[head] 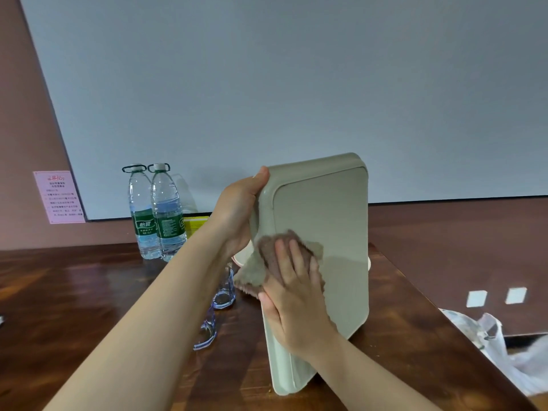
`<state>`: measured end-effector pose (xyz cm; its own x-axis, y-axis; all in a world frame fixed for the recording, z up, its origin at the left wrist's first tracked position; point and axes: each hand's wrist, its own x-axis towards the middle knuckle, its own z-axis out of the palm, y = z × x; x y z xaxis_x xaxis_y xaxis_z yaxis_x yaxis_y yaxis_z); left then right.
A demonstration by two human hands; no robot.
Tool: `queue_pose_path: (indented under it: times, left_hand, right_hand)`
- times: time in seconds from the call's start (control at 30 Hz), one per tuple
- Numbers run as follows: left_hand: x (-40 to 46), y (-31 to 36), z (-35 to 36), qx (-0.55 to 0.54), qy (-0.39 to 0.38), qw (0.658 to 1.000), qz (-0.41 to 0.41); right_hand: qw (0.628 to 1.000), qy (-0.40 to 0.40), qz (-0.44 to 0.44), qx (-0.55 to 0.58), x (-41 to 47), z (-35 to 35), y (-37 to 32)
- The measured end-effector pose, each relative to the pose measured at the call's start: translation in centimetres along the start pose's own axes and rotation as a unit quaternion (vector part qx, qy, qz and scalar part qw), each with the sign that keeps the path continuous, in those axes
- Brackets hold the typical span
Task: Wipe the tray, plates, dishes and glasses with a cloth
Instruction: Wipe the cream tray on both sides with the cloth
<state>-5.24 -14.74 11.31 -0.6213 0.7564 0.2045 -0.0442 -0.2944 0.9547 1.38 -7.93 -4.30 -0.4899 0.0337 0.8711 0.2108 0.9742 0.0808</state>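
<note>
A pale green rectangular tray (332, 221) stands on edge on the wooden table, its flat underside facing me. My left hand (240, 212) grips its upper left rim, thumb over the edge. My right hand (293, 295) presses a brown and grey cloth (261, 262) flat against the tray's lower left part, fingers straight. Two clear glasses (224, 292) (206, 330) stand on the table left of the tray, partly hidden by my left forearm. A pinkish dish edge (237, 259) peeks out behind the tray.
Two water bottles (157, 212) stand at the back left of the dark wooden table (89, 292), with a yellow box (194, 225) beside them. A white plastic bag (504, 351) lies beyond the table's right edge. A large grey screen covers the wall.
</note>
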Motion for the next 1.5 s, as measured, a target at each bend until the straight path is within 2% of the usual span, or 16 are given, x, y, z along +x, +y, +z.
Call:
queue_pose_path:
  times: [0.1,0.23,0.3,0.43,0.57,0.67,0.77,0.93,1.07,1.13,1.2,1.3,1.4,1.5]
  left_hand:
    - [0.1,-0.1,0.2,0.004,-0.018,1.0,0.0]
    - [0.0,-0.2,0.5,-0.016,-0.047,0.998,-0.025]
    - [0.0,-0.3,0.5,-0.026,-0.057,0.997,-0.034]
    - [0.2,-0.6,0.3,-0.055,-0.001,0.998,-0.031]
    - [0.3,-1.7,-1.5,-0.089,0.052,0.994,-0.032]
    - [-0.2,-2.5,-2.0,-0.128,0.041,0.99,-0.038]
    - [-0.7,-2.5,-1.8,-0.149,0.018,0.988,-0.021]
    - [-1.2,-3.1,-2.4,-0.156,0.033,0.987,0.023]
    - [-1.1,-3.3,-2.5,-0.179,0.047,0.982,0.035]
    - [-1.0,-3.2,-2.7,-0.173,0.048,0.983,0.034]
    - [-0.9,-3.2,-3.0,-0.163,0.05,0.985,0.032]
    - [-0.8,-3.1,-3.2,-0.154,0.059,0.986,0.029]
    - [-0.8,-2.8,-2.8,-0.151,0.059,0.986,0.033]
    - [-0.9,-2.4,-2.2,-0.142,0.056,0.988,0.039]
  right_hand:
    - [1.0,0.001,0.017,-0.008,0.1,-0.3,0.2]
    - [0.991,0.082,0.082,0.06,4.4,-2.0,0.2]
    - [0.987,0.094,0.099,0.081,5.8,-2.3,0.5]
    - [0.99,0.054,0.091,0.089,3.3,-1.1,0.5]
    - [0.995,-0.041,0.056,0.075,-1.8,-0.2,0.6]
    - [0.995,-0.036,0.076,0.051,-0.2,-0.7,0.4]
    - [0.988,-0.004,0.135,0.08,4.3,-1.9,0.9]
    - [0.953,-0.054,0.292,0.066,9.0,-3.6,7.2]
    - [0.91,-0.01,0.383,0.16,7.2,-2.8,10.8]
    - [0.876,0.004,0.441,0.195,5.2,-2.1,11.4]
    - [0.844,0.004,0.495,0.207,3.8,-1.6,11.8]
    - [0.822,0.023,0.529,0.21,4.2,-1.5,11.5]
    - [0.85,0.06,0.489,0.186,5.0,-1.2,9.9]
    - [0.925,0.026,0.356,0.129,5.3,-0.5,6.9]
